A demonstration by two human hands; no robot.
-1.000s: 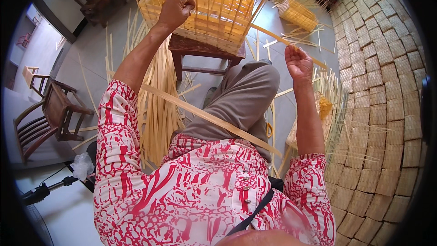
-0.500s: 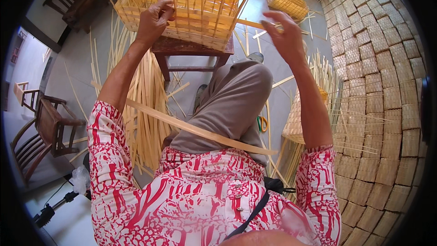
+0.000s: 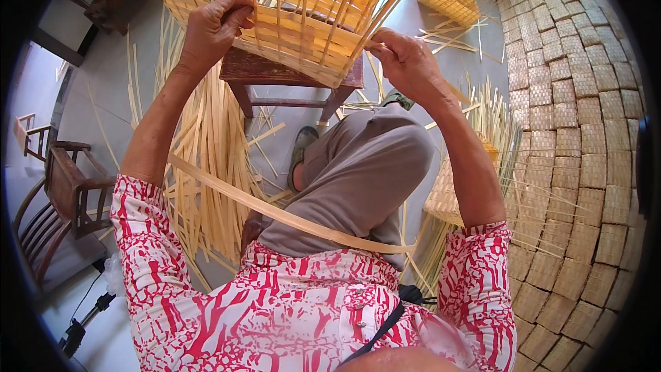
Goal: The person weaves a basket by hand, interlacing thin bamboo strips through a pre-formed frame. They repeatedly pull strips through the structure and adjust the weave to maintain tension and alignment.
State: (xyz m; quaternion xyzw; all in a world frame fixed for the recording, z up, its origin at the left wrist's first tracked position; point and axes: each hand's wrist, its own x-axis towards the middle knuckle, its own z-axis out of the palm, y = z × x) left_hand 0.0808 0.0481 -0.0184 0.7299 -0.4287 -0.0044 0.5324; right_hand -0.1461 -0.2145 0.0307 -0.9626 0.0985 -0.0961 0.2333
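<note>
A half-woven bamboo basket [image 3: 292, 49] sits tilted at the top of the view, its upright stakes sticking up unwoven. My left hand [image 3: 213, 27] is closed at the near wall's left part, pinching a flat bamboo strip [image 3: 310, 25] that runs among the stakes. At the right corner, my right hand [image 3: 407, 63] pinches the same strip, thumb and fingers together. The strip's tail beyond this hand is mostly hidden. Under the basket stands a dark red wooden stool [image 3: 237, 72]. A loose bamboo strip [image 3: 289, 218] lies across my lap.
A heap of bamboo strips [image 3: 210, 165] covers the floor at left. Two other baskets, one far right [image 3: 447, 0] and one beside my right forearm [image 3: 444, 196], stand on the floor. Stacked woven pieces [image 3: 564, 165] fill the right side. Wooden chairs [image 3: 69, 186] stand at left.
My right hand has moved left and down to the basket's corner, its fingers closing on the strip. My left hand has stayed by the near wall. The view has shifted slightly.
</note>
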